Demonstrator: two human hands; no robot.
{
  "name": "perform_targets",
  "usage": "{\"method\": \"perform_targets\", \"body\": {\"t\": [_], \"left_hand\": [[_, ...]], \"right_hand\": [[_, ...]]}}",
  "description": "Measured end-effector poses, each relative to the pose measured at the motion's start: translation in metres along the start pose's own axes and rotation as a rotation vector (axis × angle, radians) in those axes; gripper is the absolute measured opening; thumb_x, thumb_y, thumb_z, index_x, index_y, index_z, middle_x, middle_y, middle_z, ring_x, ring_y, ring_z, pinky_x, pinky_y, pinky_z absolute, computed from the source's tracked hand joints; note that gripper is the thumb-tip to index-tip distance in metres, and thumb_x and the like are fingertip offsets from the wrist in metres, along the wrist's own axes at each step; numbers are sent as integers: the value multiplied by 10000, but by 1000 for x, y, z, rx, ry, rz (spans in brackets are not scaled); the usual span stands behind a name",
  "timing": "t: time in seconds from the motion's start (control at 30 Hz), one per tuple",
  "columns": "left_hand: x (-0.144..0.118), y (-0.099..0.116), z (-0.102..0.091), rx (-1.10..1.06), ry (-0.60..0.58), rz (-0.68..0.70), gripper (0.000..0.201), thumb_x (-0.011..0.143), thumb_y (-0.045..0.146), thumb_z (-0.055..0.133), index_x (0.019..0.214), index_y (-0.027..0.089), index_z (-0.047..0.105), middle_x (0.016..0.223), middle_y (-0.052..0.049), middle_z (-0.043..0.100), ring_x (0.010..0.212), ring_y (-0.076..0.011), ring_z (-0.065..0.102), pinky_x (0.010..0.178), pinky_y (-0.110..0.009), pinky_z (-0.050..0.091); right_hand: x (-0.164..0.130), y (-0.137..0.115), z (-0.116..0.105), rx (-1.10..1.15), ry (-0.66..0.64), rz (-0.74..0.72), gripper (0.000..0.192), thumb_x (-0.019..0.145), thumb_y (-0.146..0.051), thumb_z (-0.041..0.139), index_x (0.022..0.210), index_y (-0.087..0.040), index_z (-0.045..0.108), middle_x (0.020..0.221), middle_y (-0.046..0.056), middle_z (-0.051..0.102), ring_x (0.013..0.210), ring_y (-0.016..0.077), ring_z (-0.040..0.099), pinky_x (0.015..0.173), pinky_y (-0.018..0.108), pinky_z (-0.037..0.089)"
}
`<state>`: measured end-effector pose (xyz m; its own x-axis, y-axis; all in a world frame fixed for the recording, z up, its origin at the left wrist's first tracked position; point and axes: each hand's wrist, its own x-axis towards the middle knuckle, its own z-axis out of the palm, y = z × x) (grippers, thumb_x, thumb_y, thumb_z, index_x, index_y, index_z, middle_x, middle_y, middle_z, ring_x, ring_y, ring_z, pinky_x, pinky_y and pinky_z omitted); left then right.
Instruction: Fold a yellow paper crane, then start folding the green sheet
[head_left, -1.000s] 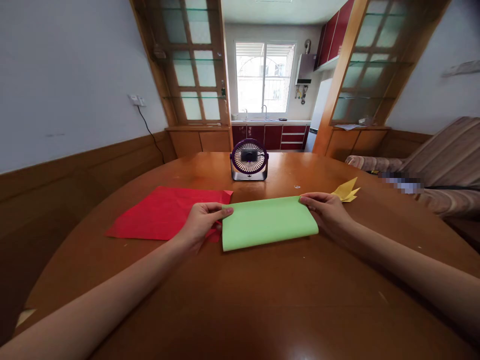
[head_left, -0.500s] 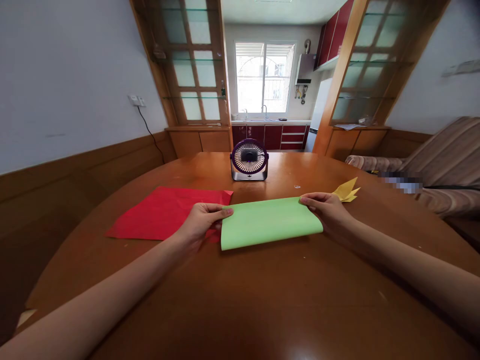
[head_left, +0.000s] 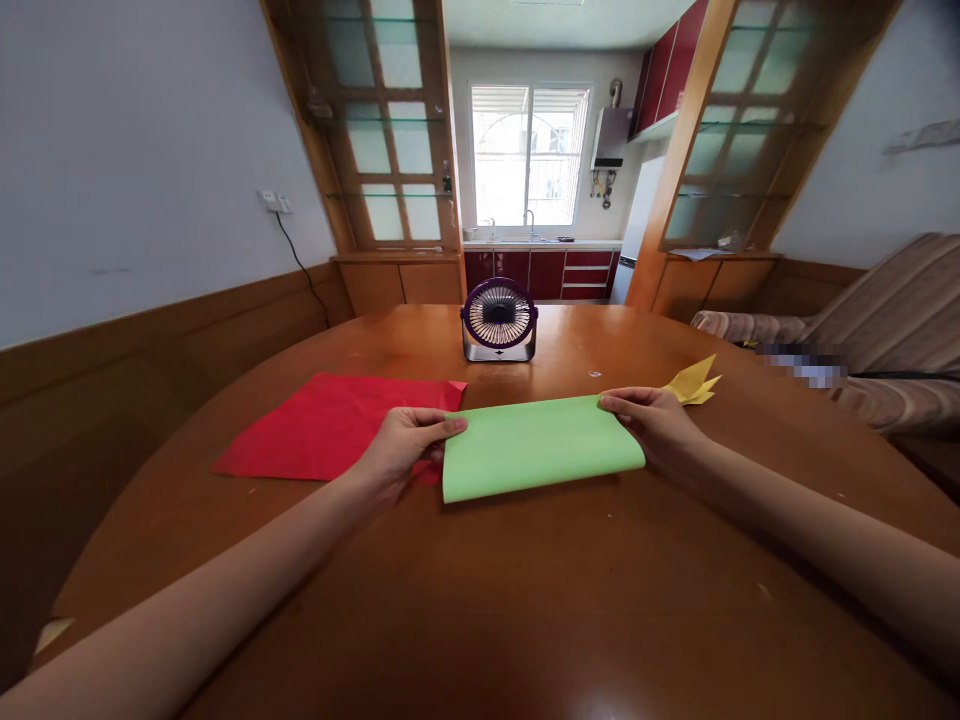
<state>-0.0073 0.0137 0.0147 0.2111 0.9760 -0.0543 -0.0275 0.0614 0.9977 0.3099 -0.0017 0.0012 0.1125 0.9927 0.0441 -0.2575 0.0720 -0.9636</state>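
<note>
While folded green paper [head_left: 540, 447] lies on table [head_left: 525, 600], left hand [head_left: 401, 447], right hand [head_left: 652, 425] pinch its far corners.

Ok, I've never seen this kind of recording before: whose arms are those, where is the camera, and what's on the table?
The camera sits on a person's head, looking forward and down, so the two bare arms are that person's own. The left hand and right hand each pinch a far corner of a green sheet of paper, folded over with its far edges together. It lies on a round wooden table. Beside it on the left lies a flat red sheet of paper. Behind the right hand sits a small folded yellow paper piece. A small purple desk fan stands at the far side.
</note>
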Motion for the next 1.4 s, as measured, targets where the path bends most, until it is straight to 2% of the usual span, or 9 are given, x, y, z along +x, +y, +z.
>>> {"method": "perform_targets", "body": {"t": [0.27, 0.5, 0.77, 0.9, 1.0, 1.07, 1.23, 1.3, 1.4], "left_hand": [[2, -3, -2, -8, 4, 5, 333, 584, 343, 865, 794, 108, 757, 752, -71, 693, 583, -93, 573, 520, -207, 445], [0, -1, 0, -7, -12, -9, 327, 601, 339, 853, 801, 99, 757, 754, -82, 694, 590, -104, 582, 537, -223, 461], [1, -1, 1, 2, -2, -3, 304, 596, 335, 847, 759, 98, 749, 718, -76, 684, 549, -93, 543, 504, -218, 419], [0, -3, 2, 55, 16, 30, 295, 611, 364, 824, 743, 113, 744, 712, -69, 688, 577, -119, 566, 545, -242, 439], [3, -10, 1, 203, 39, 142, 288, 659, 399, 774, 772, 135, 753, 761, -66, 708, 640, -151, 594, 590, -260, 440], [7, -15, 0, 397, 79, 247, 283, 700, 416, 728, 784, 147, 760, 739, -56, 704, 653, -167, 588, 590, -268, 416], [16, -23, 4, 892, 262, 438, 197, 773, 342, 648, 835, 205, 776, 753, -51, 696, 767, -215, 581, 701, -326, 411], [17, -23, 7, 1006, 270, 478, 183, 791, 327, 632, 842, 222, 774, 761, -50, 699, 812, -228, 569, 768, -360, 400], [18, -24, 8, 1142, 217, 523, 198, 819, 338, 602, 830, 229, 766, 778, -51, 705, 842, -250, 545, 792, -391, 370]], "right_hand": [[4, 5, -5, -24, -9, 23, 268, 596, -281, 874, 790, -162, 733, 771, 67, 724, 668, 171, 666, 621, 294, 555], [7, 6, -8, -60, 3, 4, 277, 592, -302, 873, 780, -160, 728, 744, 67, 714, 615, 157, 643, 570, 285, 543], [6, 7, -8, -87, -34, 14, 261, 637, -319, 849, 815, -173, 725, 803, 69, 725, 683, 177, 669, 636, 307, 553], [7, 8, -11, -175, -32, -2, 317, 626, -361, 847, 843, -165, 725, 774, 71, 717, 642, 173, 653, 595, 301, 528], [10, 8, -11, -329, -43, -55, 349, 637, -432, 817, 842, -166, 724, 788, 74, 718, 629, 171, 634, 574, 296, 503], [12, 8, -11, -459, -60, -88, 356, 639, -464, 796, 824, -168, 727, 786, 64, 716, 625, 161, 615, 570, 286, 482], [24, 14, -12, -745, -139, -217, 329, 693, -481, 716, 773, -162, 726, 765, 53, 711, 671, 170, 605, 602, 281, 453], [27, 17, -13, -848, -159, -273, 311, 726, -465, 678, 773, -162, 727, 765, 53, 713, 683, 178, 605, 598, 281, 444], [28, 18, -14, -955, -174, -334, 266, 759, -421, 644, 770, -167, 725, 768, 49, 717, 693, 182, 606, 602, 279, 437]]}}
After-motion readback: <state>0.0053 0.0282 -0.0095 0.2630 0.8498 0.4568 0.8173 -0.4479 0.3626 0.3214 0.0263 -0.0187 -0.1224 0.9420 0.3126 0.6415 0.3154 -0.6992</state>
